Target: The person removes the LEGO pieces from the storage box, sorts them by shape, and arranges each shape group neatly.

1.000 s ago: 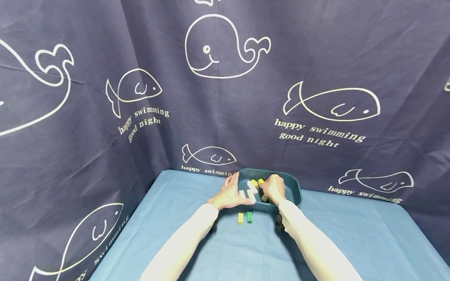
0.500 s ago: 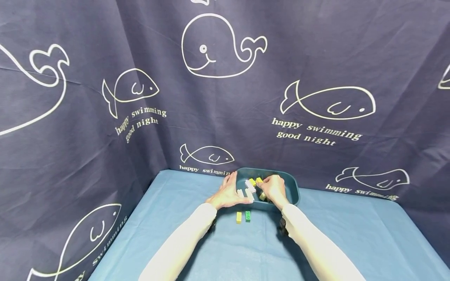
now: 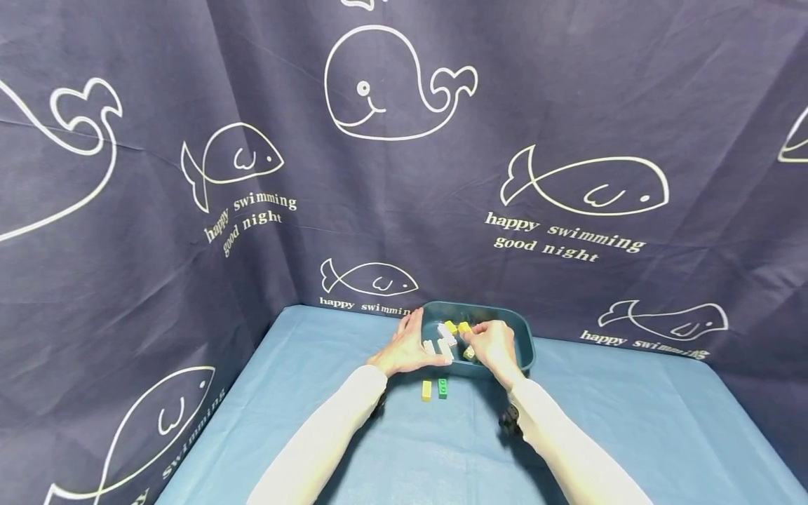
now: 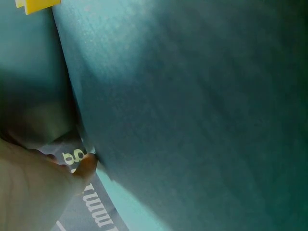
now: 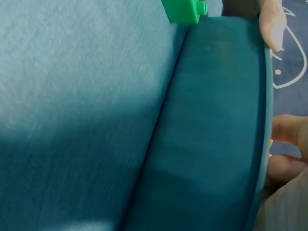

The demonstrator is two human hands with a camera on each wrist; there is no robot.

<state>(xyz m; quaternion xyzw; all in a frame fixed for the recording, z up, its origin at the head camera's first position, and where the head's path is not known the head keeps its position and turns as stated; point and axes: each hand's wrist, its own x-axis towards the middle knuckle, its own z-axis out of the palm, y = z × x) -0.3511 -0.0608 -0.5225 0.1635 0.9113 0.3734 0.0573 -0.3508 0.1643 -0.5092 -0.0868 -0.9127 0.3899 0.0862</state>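
Observation:
My left hand (image 3: pixel 404 348) holds the left end of a dark teal tray (image 3: pixel 522 330), fingers stretched along its end and thumb over the front rim. In the right wrist view that thumb (image 5: pixel 273 29) hangs over the rim. Reaching in from the right, my right hand (image 3: pixel 495 345) pinches a yellow toy brick (image 3: pixel 464 327) at its fingertips. A sliver of yellow (image 5: pixel 271 142) shows between finger and thumb in the right wrist view. Inside the tray lie several white bricks (image 3: pixel 445 334), a second yellow brick (image 3: pixel 451 327) and a pale yellow one (image 3: pixel 469 353).
In front of the tray, a yellow brick (image 3: pixel 426 391) and a green brick (image 3: pixel 442 388) stand side by side on the blue tablecloth (image 3: pixel 435 449). A dark curtain (image 3: pixel 404 224) with whale and fish drawings rises right behind the tray and along the left.
My right hand has turned and shifted slightly right within the tray, uncovering more of the pale yellow brick. The left hand keeps its hold on the tray. The whole view has drifted slightly left.

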